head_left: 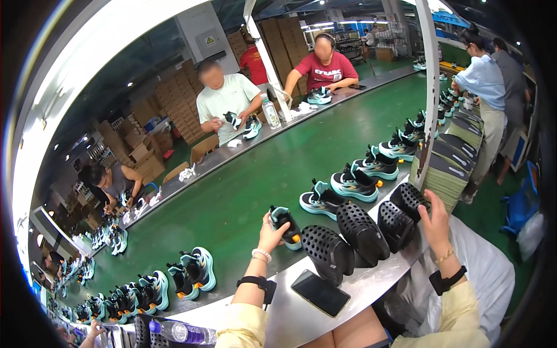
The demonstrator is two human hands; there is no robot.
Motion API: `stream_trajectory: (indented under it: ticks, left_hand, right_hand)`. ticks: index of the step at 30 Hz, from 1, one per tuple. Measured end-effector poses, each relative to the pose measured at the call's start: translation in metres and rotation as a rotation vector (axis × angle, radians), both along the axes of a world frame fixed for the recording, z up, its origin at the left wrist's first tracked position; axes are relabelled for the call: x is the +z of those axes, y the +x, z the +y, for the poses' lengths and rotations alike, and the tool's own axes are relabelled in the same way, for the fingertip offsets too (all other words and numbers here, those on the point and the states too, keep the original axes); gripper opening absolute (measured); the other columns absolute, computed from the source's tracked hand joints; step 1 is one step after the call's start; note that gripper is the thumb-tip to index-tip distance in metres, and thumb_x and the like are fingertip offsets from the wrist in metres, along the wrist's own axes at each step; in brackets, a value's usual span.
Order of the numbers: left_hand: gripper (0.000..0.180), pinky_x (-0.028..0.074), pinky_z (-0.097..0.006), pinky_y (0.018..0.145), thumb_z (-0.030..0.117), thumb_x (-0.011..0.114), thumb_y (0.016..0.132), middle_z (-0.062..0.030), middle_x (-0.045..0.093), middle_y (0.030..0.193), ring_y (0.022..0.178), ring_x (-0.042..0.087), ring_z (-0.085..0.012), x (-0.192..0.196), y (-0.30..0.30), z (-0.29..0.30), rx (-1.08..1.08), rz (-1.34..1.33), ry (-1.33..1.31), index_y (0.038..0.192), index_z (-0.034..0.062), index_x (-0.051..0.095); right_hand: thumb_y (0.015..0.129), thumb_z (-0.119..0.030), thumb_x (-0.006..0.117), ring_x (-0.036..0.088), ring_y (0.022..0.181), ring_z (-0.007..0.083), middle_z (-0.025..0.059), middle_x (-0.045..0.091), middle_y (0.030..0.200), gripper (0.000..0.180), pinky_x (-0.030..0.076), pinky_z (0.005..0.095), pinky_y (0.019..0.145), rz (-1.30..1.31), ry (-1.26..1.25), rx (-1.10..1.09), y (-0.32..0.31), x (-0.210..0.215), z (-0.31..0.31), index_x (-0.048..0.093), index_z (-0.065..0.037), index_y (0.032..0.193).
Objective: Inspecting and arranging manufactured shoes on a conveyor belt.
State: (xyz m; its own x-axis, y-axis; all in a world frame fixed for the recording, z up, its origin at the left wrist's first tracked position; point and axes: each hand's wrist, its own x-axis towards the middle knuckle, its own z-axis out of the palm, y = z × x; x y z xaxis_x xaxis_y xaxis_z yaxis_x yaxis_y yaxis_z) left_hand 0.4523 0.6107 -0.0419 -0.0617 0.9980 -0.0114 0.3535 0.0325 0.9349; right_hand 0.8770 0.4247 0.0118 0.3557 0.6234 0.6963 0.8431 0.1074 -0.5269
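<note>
The conveyor belt point(232, 191) is plain green. The sneakers point(354, 184) on it are black and teal with white soles and orange spots. The perforated shoe inserts point(362, 229) on the grey metal desk point(371, 278) are black, dotted with holes. The phone point(319, 293) is black. The sleeves point(458, 316) are pale yellow, with black wristbands point(447, 281).

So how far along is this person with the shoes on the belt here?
Done: a row of teal sneakers sits on the green belt. In hand: the left hand holds one sneaker; the right hand touches a black perforated insert. Left: three more inserts wait.
</note>
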Motion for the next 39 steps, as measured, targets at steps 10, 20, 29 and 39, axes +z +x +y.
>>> stream_trajectory:
  ticks: [10,20,29,39]
  left_hand:
    - [0.044,0.046,-0.040,0.100,0.021,0.069,0.084,-0.0068,0.057,0.135,0.120,0.054,-0.0277,0.049,0.076,0.028,-0.540,0.740,0.867,0.126,0.0091,0.059]
    - [0.048,0.050,-0.040,0.093,0.040,0.066,0.087,-0.0094,0.054,0.121,0.112,0.057,-0.0303,0.039,0.082,0.022,-0.727,0.908,0.451,0.127,0.0137,0.058]
    - [0.040,0.043,-0.038,0.094,0.039,0.072,0.072,-0.0089,0.059,0.103,0.099,0.054,-0.0293,0.036,-0.004,-0.027,-0.581,1.089,0.575,0.097,0.0084,0.074]
    - [0.024,0.039,-0.041,0.107,0.020,0.067,0.079,-0.0163,0.058,0.128,0.121,0.050,-0.0337,0.025,-0.113,-0.099,-0.335,0.785,0.471,0.098,0.0072,0.075]
  right_hand:
    - [0.086,-0.023,0.069,0.051,0.123,0.0387,0.0204,0.053,0.137,0.056,0.040,0.0432,0.104,0.077,-0.128,0.091,0.024,-0.054,0.018,0.047,0.002,0.131]
    - [0.079,-0.016,0.076,0.054,0.121,0.0403,0.0209,0.054,0.136,0.065,0.042,0.0414,0.104,0.109,-0.118,0.157,0.028,-0.055,0.025,0.044,0.001,0.132]
    - [0.081,-0.013,0.074,0.053,0.123,0.0406,0.0214,0.054,0.136,0.060,0.042,0.0422,0.104,0.067,-0.057,0.176,0.035,-0.064,0.023,0.045,0.000,0.132]
    - [0.088,-0.008,0.069,0.057,0.115,0.0201,0.0136,0.058,0.129,0.050,0.044,0.0342,0.100,0.431,0.177,0.393,0.014,0.006,-0.006,0.046,0.001,0.132]
